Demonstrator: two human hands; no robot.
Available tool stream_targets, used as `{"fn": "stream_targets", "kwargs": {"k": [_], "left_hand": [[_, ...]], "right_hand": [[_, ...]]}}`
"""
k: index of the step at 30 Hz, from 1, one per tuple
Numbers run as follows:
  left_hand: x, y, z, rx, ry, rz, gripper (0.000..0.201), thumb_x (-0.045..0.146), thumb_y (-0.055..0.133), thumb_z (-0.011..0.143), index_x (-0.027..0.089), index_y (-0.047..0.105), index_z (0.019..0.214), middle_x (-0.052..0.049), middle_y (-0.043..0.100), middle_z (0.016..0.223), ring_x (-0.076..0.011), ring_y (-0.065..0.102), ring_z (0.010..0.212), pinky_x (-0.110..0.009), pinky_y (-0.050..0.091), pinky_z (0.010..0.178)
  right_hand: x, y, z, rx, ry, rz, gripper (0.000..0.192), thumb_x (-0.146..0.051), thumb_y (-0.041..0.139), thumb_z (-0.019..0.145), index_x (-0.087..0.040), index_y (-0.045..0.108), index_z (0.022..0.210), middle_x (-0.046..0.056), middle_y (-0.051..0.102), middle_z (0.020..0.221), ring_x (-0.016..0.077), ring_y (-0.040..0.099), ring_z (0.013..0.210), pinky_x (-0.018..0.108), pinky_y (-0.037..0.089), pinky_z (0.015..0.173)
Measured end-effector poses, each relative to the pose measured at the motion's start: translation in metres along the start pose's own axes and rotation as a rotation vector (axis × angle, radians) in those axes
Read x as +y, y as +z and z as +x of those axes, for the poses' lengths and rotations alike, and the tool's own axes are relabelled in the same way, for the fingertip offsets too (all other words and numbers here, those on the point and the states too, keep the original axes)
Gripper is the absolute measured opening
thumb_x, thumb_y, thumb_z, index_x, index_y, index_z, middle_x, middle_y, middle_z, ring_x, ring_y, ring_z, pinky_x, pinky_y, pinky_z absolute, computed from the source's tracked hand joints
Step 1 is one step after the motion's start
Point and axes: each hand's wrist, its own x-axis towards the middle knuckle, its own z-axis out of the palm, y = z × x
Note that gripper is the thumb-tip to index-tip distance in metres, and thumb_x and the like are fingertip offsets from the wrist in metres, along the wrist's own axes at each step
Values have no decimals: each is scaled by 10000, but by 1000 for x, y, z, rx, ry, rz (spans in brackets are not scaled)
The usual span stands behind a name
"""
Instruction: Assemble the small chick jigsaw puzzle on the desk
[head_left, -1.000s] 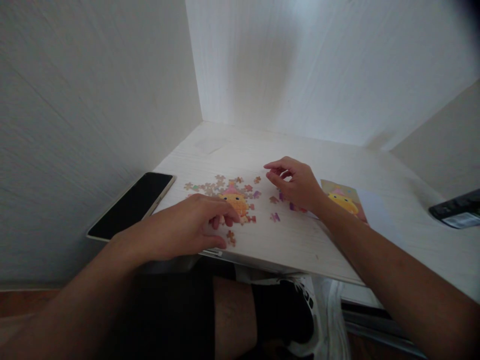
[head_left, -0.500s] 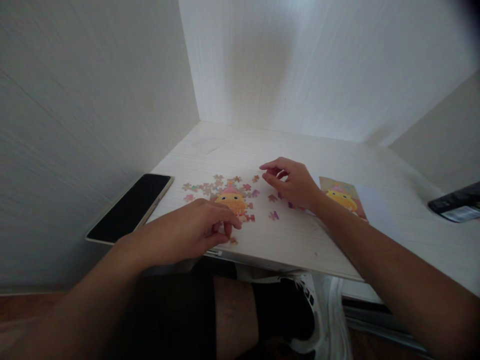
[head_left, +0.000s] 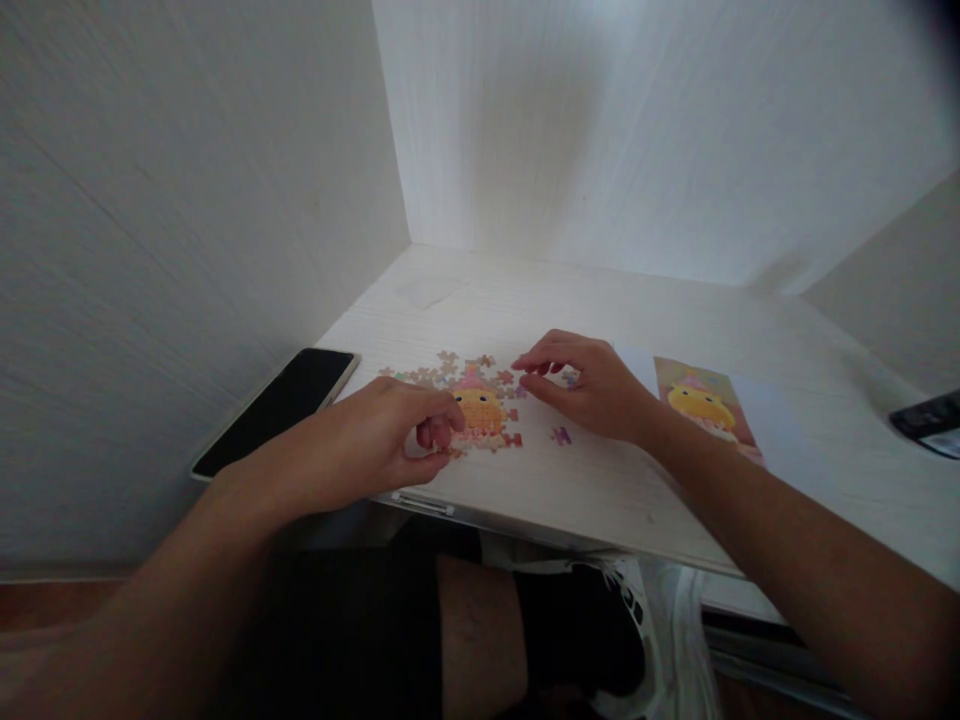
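Note:
A partly joined jigsaw puzzle (head_left: pixel 484 412) lies on the white table, showing a yellow crocheted figure with a pink hat. At its lower left edge is my left hand (head_left: pixel 416 430), thumb and fingers closed on a small puzzle piece (head_left: pixel 455 453) that is mostly covered by the fingertips. My right hand (head_left: pixel 592 385) hovers just right of the puzzle, fingers bent and parted from the thumb, with nothing visible between them. Loose pieces (head_left: pixel 448 357) lie along the puzzle's top and left. A purple piece (head_left: pixel 560 435) rests below the right hand, and others are partly hidden under it.
A reference picture (head_left: pixel 701 405) of the same figure lies on white paper to the right. At the left sits a black-screened phone or tablet (head_left: pixel 281 405). A dark bottle-like object (head_left: pixel 930 422) is at the far right. Pale walls enclose the table.
My left hand has brought the small piece from near the table's front edge up to the puzzle's lower left. My right hand has lowered slightly over the loose pieces. The view has shifted a little.

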Motion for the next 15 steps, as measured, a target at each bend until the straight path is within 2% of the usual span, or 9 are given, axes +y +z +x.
{"fn": "stream_targets", "kwargs": {"k": [5, 8, 15], "left_hand": [[-1, 5, 2, -47, 6, -35, 52, 215, 622, 857, 213, 672, 869, 20, 679, 805, -132, 602, 713, -240, 383, 659], [-2, 6, 4, -58, 52, -57, 93, 201, 604, 883, 211, 694, 865, 5, 695, 834, -136, 616, 736, -240, 398, 676], [-6, 7, 6, -77, 184, -130, 193, 114, 582, 901, 223, 742, 902, 5, 707, 933, -114, 644, 819, -208, 433, 754]], "right_hand": [[-21, 6, -5, -213, -138, 53, 206, -289, 688, 842, -246, 755, 1031, 72, 680, 1122, 205, 620, 1042, 385, 481, 934], [-27, 9, -6, -317, -159, 37, 197, -300, 696, 837, -256, 759, 1019, 70, 663, 1204, 214, 605, 1102, 412, 439, 1001], [-26, 9, -7, -389, -166, -2, 161, -298, 691, 839, -281, 771, 978, 42, 680, 1204, 217, 614, 1095, 440, 408, 1024]]}}
